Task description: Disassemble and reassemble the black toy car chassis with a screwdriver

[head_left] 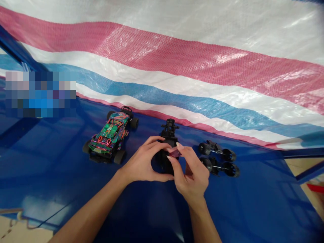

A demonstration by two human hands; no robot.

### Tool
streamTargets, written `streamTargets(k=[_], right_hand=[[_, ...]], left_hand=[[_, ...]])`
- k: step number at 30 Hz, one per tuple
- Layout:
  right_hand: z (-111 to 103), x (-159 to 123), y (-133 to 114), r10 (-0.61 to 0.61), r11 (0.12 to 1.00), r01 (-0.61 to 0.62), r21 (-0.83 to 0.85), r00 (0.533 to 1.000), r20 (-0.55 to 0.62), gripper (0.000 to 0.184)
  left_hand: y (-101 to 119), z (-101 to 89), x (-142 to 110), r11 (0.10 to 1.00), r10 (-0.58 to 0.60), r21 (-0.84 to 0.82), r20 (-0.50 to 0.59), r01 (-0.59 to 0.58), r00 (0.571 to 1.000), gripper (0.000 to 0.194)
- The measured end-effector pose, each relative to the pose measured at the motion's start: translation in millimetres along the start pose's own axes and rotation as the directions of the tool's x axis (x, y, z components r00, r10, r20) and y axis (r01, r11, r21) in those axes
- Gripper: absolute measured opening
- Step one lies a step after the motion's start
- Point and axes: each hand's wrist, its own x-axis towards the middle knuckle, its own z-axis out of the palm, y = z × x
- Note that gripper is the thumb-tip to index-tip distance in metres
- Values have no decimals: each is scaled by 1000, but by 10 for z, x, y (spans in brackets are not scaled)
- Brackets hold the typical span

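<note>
A black toy car chassis lies on the blue table in front of me, its far end pointing away. My left hand curves round its left side, thumb at the near end and fingers over the middle, gripping it. Between the thumb and fingertips of my right hand is a small, reddish-purple, see-through piece, held just over the chassis. Its exact kind is unclear. My fingers cover much of the chassis's middle.
Left of my hands stands a toy car with a green and red patterned body. Two black wheel axle assemblies lie at the right. A striped plastic sheet hangs behind the blue table. A blurred patch covers the far left.
</note>
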Motion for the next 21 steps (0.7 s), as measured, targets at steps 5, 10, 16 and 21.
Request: streamTargets(k=[5,10,16,21], right_hand=[[12,-52,21,12,998,-12,-56,1000,3,64],[6,38,-11,-53,994,49,-95,998,-41,46],[-8,-52,19,24,999,-24,-48,1000,-2,70],[-45,1,0,1,984,1,-178,1000,10,59]], left_hand=[[-24,0,9,1000,19,-15,-19,-19,1000,75],[-29,0,5,1000,8,-21,-8,-8,1000,72],[-17,3,1,1000,16,-23,-19,-16,1000,75],[-30,6,3,1000,6,-31,-9,-6,1000,76]])
